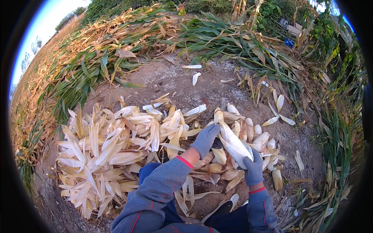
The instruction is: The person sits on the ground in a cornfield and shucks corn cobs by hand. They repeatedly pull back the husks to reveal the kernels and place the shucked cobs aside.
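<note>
An ear of corn in its pale husk (234,143) lies slantwise between my two hands, above a heap of husked-over ears. My left hand (206,139), in a grey glove, grips it near its upper end. Lower down, my right hand (253,169), gloved alike, is closed around its other end. Beneath and beyond my hands is the heap of unopened corn ears (214,168). To the left spreads a large pile of pale, loose-leaved corn husks (107,157); whether ears lie inside it is hard to tell.
Cut green and dry corn stalks (215,38) form a ring around the bare soil (163,74). Single husk leaves (279,103) lie scattered at the right. One dark shoe (223,208) shows between my legs and the heap. A blue object (289,43) sits far right among plants.
</note>
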A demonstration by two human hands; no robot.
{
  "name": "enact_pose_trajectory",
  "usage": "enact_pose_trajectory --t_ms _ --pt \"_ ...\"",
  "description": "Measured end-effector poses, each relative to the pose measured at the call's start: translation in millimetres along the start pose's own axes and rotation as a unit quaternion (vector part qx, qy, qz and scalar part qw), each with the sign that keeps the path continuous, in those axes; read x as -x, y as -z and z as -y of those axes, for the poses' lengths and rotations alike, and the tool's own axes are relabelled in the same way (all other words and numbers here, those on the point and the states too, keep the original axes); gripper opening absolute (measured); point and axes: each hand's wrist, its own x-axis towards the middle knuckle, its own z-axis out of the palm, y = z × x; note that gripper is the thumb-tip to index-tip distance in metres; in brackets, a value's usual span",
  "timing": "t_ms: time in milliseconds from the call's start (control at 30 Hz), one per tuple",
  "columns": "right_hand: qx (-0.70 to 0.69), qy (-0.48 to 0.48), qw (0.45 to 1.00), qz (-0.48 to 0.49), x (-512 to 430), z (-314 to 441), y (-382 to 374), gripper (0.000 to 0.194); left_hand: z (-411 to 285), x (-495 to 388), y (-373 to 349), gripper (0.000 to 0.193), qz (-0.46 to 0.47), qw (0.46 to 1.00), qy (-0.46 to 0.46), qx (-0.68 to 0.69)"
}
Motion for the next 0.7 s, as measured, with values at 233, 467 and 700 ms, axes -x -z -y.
enact_pose_trajectory --t_ms 233,467,700 --pt "-0.157 -0.069 0.983 0.069 -3.7 -27.6 -20.2 0.053 6.1 -7.1 -2.3 0.026 -0.112 0.992 -0.052 0.025" --pt "0.004 -0.026 0.995 0.096 -19.8 -47.9 -11.6 0.058 26.0 -17.4 10.8 0.017 -0.184 0.982 0.024 0.03" --pt "0.103 0.101 0.989 0.017 -35.6 -32.5 -41.2 0.065 59.4 -14.9 -11.0 0.018 -0.143 0.976 -0.087 -0.143"
